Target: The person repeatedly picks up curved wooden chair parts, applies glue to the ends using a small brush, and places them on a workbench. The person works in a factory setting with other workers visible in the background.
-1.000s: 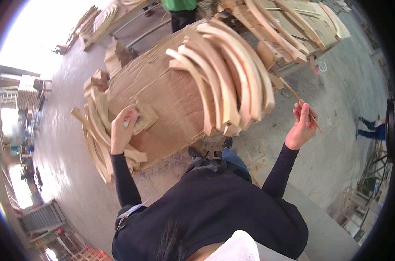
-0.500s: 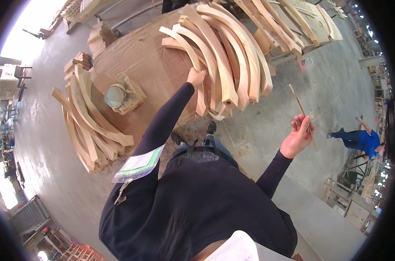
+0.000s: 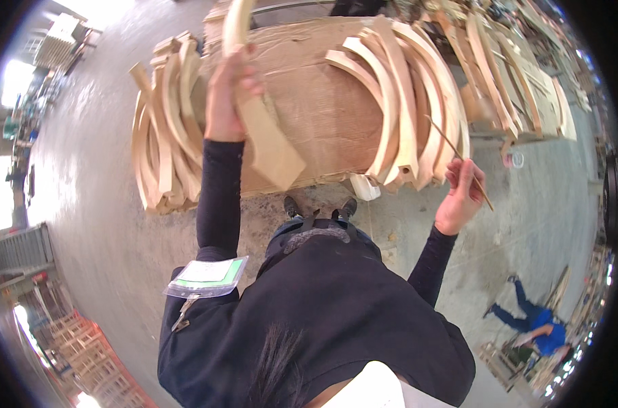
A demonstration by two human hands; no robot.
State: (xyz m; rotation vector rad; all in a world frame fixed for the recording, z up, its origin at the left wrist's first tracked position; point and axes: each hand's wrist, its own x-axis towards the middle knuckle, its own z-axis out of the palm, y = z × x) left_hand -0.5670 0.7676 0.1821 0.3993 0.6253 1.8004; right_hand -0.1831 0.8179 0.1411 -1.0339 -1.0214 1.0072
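The hands are well apart. The left hand (image 3: 229,95) is clamped round a curved wooden piece (image 3: 271,146) — held up over the cardboard (image 3: 302,81), between the left stack (image 3: 165,132) and the right stack (image 3: 405,102). The right hand (image 3: 460,197) pinches a thin stick (image 3: 448,141) — tilted, its upper end in front of the right stack.

Far end of the curved wooden piece (image 3: 273,155) runs off the top edge; we lose part of it behind the blurred left hand (image 3: 226,98). The right hand (image 3: 460,200) covers part of the thin stick (image 3: 445,141). Badge (image 3: 210,273) print: too small for us.
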